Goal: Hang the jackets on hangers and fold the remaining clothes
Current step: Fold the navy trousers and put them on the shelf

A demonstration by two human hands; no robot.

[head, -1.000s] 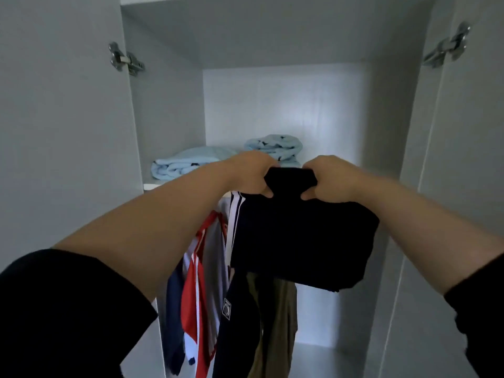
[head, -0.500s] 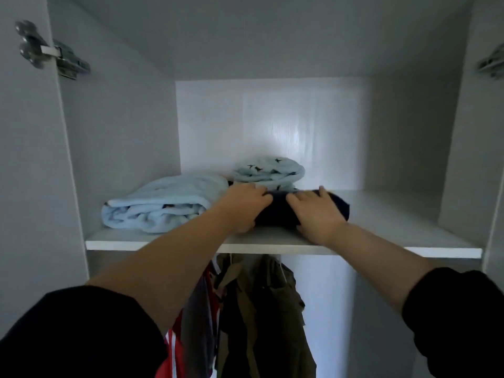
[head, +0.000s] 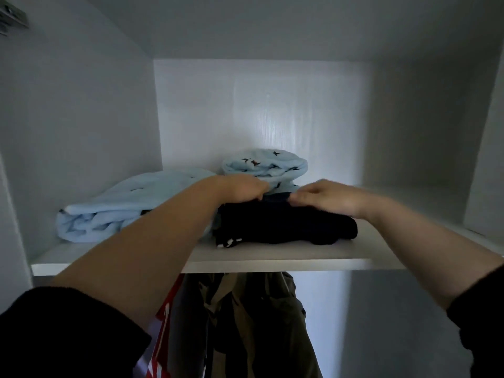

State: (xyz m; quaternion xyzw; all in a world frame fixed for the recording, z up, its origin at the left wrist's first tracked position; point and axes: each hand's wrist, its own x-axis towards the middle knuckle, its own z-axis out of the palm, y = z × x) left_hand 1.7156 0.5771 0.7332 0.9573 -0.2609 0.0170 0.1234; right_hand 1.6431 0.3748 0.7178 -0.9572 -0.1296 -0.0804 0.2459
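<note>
Evidently to seat it flat, my left hand [head: 242, 189] gripped the dark garment [head: 286, 227] at its far edge; my right hand [head: 330, 199], fingers relaxed, pressed it onto the shelf [head: 272, 264].

Head view: faces forward, close, level with wardrobe shelf [head: 272, 261].

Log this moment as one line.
step: shelving | folded dark garment: on shelf | left hand: on garment, grip unclear | right hand: flat on garment | beside: light blue bundle
</note>
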